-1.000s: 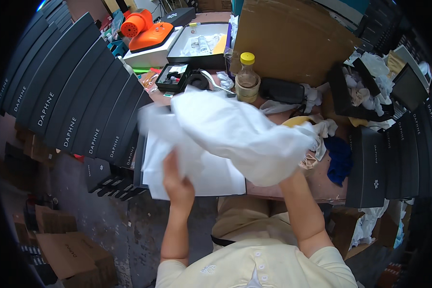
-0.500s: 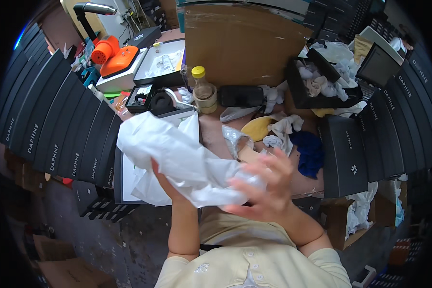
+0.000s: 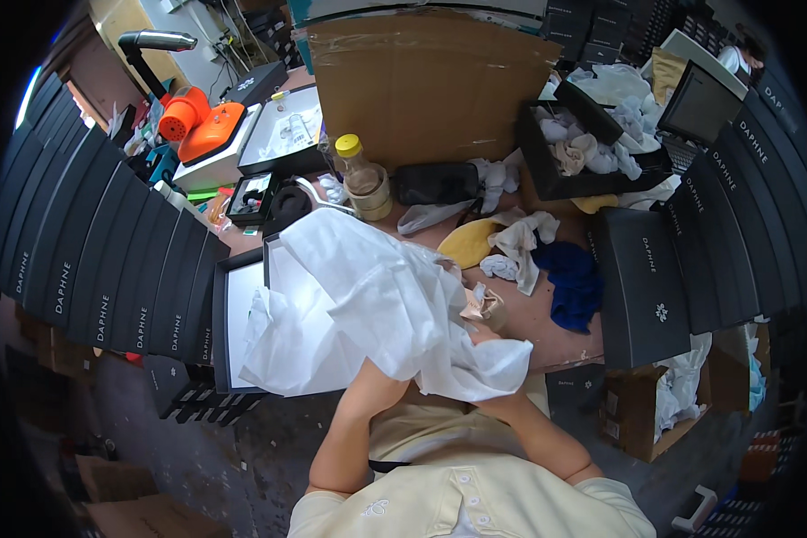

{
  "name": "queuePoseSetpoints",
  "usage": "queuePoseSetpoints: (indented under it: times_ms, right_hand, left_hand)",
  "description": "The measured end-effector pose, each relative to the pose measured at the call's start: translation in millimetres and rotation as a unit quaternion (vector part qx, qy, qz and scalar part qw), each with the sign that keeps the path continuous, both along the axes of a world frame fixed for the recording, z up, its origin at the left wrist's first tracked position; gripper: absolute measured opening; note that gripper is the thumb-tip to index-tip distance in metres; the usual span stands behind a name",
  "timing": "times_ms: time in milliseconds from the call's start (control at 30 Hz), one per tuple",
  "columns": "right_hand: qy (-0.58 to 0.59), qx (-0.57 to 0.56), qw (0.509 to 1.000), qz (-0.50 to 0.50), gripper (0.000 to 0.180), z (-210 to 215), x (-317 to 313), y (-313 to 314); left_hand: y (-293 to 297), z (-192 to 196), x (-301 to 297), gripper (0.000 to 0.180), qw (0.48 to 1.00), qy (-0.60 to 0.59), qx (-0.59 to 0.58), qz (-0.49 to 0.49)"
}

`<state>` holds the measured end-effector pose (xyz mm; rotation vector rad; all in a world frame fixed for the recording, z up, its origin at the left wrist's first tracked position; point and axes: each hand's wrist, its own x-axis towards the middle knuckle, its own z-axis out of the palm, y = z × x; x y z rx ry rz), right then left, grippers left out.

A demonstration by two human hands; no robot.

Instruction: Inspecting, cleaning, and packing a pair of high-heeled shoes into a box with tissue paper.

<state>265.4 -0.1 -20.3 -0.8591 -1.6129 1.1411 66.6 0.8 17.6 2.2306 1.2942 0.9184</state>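
A thin, crumpled white sheet spreads over both my hands and hangs down toward my lap. My left hand is under its near edge, with the back of the hand and the wrist showing and the fingers covered. Mostly hidden, my right hand is under the sheet's right part, where a little skin shows beside a beige, crumpled-looking item. What that item is, I cannot make out. To the left lies an open black box with a white inside, partly covered by the sheet.
Black boxes stand in rows at left and right. Behind are a glass bottle with a yellow cap, a black case and an orange device. A yellow pad and a blue cloth lie to the right.
The white sheet has spread out from a bunched shape and now covers most of both hands. My right hand, earlier in plain view and blurred, has gone under it. The beige item's visible part looks different.
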Motion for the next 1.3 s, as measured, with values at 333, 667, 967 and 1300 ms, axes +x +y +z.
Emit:
queuePoseSetpoints:
  times_ms: [333, 667, 967, 1300]
  right_hand:
    - [0.087, -0.071, 0.993, 0.031, 0.050, 51.1, 0.1, -3.6]
    - [0.267, -0.254, 0.923, 0.107, 0.042, 43.2, 11.9, -8.5]
    - [0.028, 0.057, 0.997, -0.039, 0.040, 66.6, -11.7, 2.5]
    - [0.575, -0.332, 0.748, -0.014, 0.033, 57.2, -64.7, 60.8]
  left_hand:
    - [3.3, 89.7, -23.0, 0.023, 0.945, -0.038, 0.260, 0.195]
    - [48.5, 37.5, -25.9, 0.082, 0.725, -0.653, -0.177, -0.131]
    - [-3.8, -21.0, -29.3, 0.080, 0.748, -0.648, -0.129, -0.055]
    - [-23.7, 54.3, -86.2, 0.065, 0.643, -0.727, -0.036, 0.238]
